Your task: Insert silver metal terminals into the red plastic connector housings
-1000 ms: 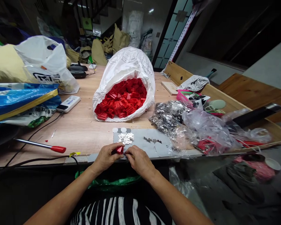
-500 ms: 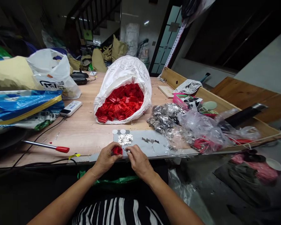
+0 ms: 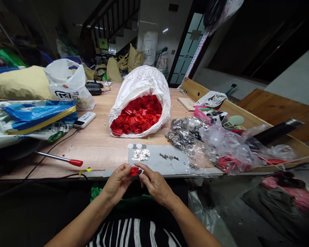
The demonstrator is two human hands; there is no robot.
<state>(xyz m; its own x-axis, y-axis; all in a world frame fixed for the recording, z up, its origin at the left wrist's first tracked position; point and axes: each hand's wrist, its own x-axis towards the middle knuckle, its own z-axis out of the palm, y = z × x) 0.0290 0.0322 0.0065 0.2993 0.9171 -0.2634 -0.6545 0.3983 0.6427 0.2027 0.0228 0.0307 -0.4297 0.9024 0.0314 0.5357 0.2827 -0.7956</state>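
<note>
Shifted closer, a half-open right hand (image 3: 157, 187) reaches its fingers to a red block (image 3: 134, 171) gripped by the left hand (image 3: 117, 187) just above the table (image 3: 92, 151) edge. Beyond, a white sack (image 3: 139, 85) lies open on its side, packed with more blocks (image 3: 137, 116).

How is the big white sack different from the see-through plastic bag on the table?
The white woven sack is printed and you can't see through it; the clear plastic bag is see-through. The sack is rounder and plumper, while the bag is crumpled and flatter. The sack's mouth is wide open, showing red pieces. Both lie on the wooden table.
</note>
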